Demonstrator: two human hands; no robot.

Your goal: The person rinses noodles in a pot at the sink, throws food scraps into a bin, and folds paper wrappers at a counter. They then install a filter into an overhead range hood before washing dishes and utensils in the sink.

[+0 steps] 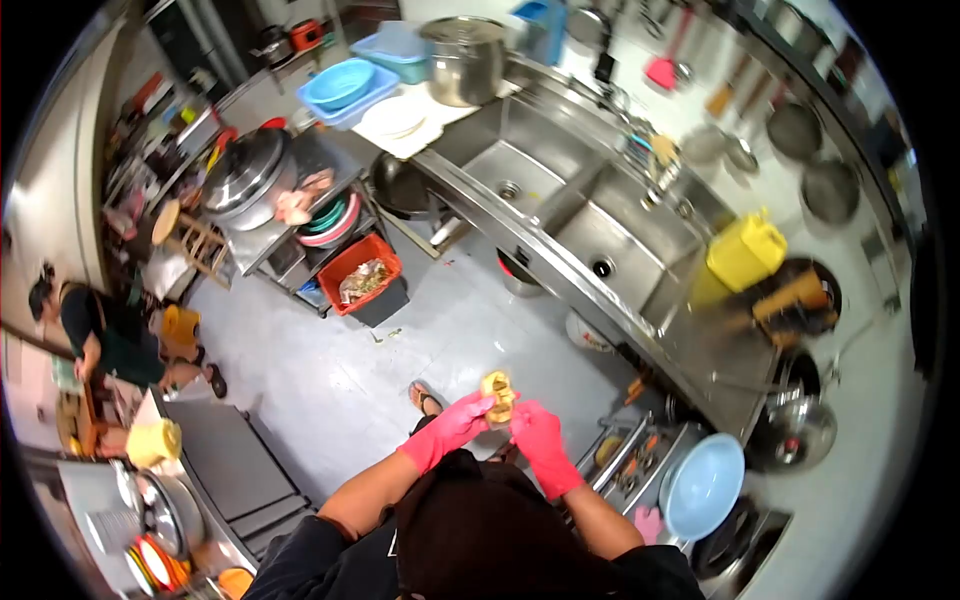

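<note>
Both of my hands wear pink rubber gloves and meet in front of my body, above the floor. Between them is a small yellowish object (497, 397) with brown patches, in what looks like clear wrap or a clear container. My left hand (458, 425) holds its left side with the fingers closed on it. On the other side, my right hand (538, 440) has its fingers drawn together at the object's right edge. Whether those fingers grip it is too small to tell.
A steel double sink (620, 235) stands ahead and right, with a yellow jug (747, 249). A red bin (360, 275) is on the floor ahead-left. A blue basin (703, 487) sits at right. Another person (105, 330) stands far left beside a grey counter (225, 455).
</note>
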